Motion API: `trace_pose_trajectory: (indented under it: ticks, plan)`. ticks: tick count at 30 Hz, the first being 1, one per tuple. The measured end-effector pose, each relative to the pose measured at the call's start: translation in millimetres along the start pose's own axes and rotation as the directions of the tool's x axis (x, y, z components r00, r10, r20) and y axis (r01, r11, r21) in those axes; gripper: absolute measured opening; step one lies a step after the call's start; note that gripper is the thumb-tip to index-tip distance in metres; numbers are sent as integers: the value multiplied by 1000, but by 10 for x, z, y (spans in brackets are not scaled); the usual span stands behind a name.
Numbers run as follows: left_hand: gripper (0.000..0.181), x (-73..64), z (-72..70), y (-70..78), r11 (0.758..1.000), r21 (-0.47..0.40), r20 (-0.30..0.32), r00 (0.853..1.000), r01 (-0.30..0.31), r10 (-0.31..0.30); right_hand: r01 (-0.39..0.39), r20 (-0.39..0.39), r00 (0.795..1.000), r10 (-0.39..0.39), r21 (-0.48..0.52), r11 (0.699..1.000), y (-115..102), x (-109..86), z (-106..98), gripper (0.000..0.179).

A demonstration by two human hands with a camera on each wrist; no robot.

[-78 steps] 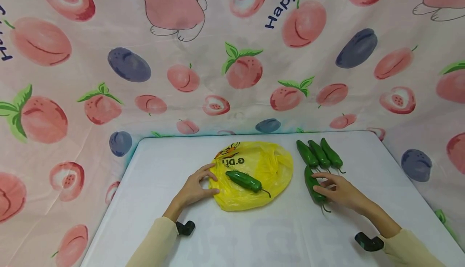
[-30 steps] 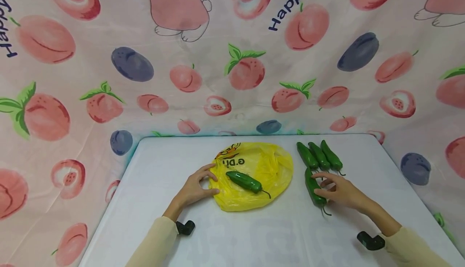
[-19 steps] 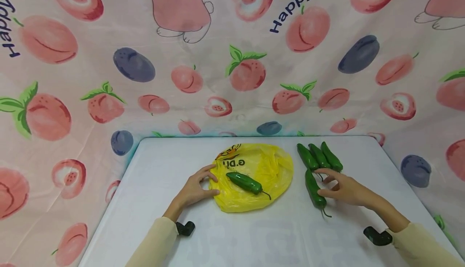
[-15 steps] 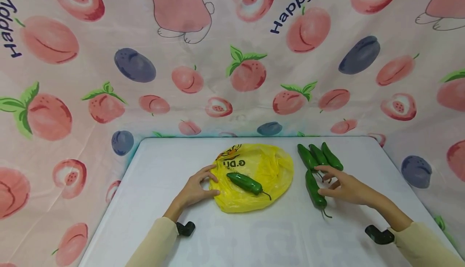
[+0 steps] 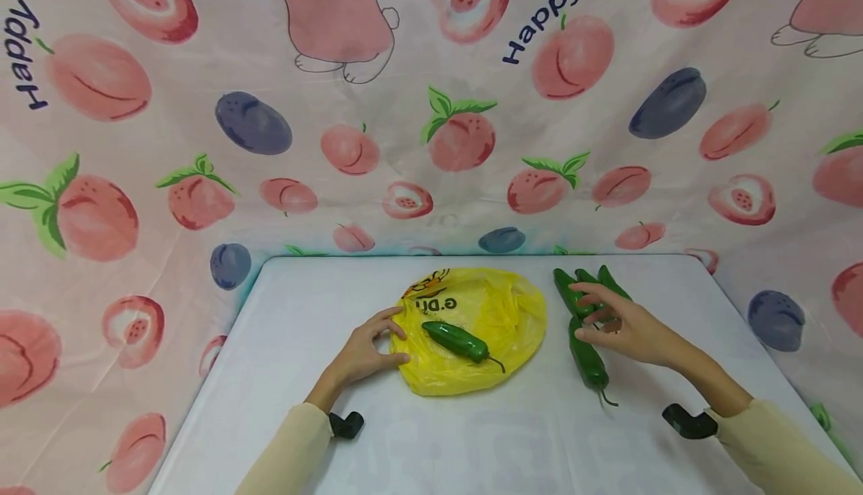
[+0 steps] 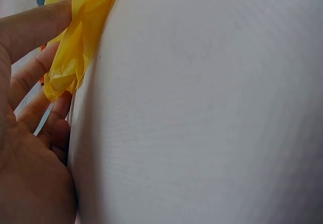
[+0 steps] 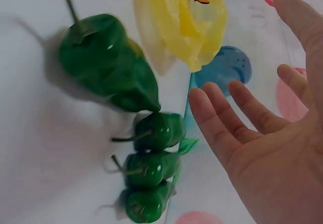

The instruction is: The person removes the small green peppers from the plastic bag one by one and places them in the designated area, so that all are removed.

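A yellow plastic bag (image 5: 522, 323) with dark print lies flat on the white table, one green chili pepper (image 5: 455, 341) resting across it. My left hand (image 5: 364, 345) touches the bag's left edge, thumb and fingers spread apart; the left wrist view has the fingertips against the crumpled yellow plastic (image 6: 83, 32). Right of the bag, my right hand (image 5: 627, 330) hovers above the peppers with relaxed fingers, holding nothing. Below it lies a single pepper (image 5: 589, 366), stem toward me. Behind that, three peppers (image 7: 159, 132) lie side by side, partly covered by the hand in the head view.
The white tabletop (image 5: 472, 450) stretches in front of both hands. A fruit-print cloth (image 5: 445, 203) hangs behind the table and down both sides. A black device (image 5: 689, 421) sits at the right wrist, another (image 5: 347, 425) at the left.
My right hand has come off the single front pepper, its fingers spreading, and shifted back over the three-pepper row. The left hand and bag have stayed put. The head view has tilted slightly.
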State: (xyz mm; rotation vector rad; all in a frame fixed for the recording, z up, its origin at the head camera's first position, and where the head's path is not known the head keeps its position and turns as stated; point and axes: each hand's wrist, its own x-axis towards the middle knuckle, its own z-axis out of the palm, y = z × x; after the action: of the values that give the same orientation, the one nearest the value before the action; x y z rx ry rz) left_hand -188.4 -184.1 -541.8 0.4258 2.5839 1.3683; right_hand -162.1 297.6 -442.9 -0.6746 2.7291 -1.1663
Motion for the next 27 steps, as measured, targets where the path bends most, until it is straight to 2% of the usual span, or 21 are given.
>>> trace_pose_trajectory:
  ticks: [5,12,20,27]
  plan:
    - [28,0,5,-8,1000,5,-3,1000,-5,5,47,-15,999,-46,40,998,-67,126,43,69]
    - [28,-7,0,-8,1000,2,-1,1000,-19,19,85,-21,996,-85,5,996,-180,315,113,69]
    - [27,-20,-15,10,999,6,1,999,-42,42,118,16,993,-119,14,993,-260,550,211,70]
    - [28,-21,-12,23,999,-6,5,999,-38,38,128,65,989,-129,31,991,-366,720,329,71]
